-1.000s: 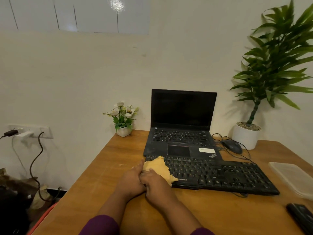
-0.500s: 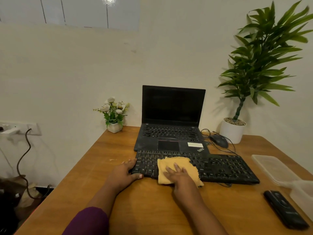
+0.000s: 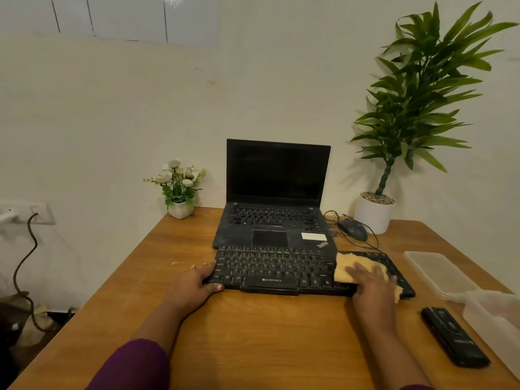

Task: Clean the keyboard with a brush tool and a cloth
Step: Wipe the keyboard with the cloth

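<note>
The right hand (image 3: 372, 284) lies flat, fingers spread, its grip pressing the yellow cloth (image 3: 363, 270) onto the keyboard (image 3: 281, 270) rather than closing round it; the cloth sits under that palm at the keyboard's right end, one corner hanging over the near edge by the wrist. The left hand (image 3: 197, 284) is open too (thumb on the near rim), its grip bracing the keyboard's left end on the table (image 3: 253, 333); just beyond both grips stands the laptop (image 3: 277, 198).
</note>
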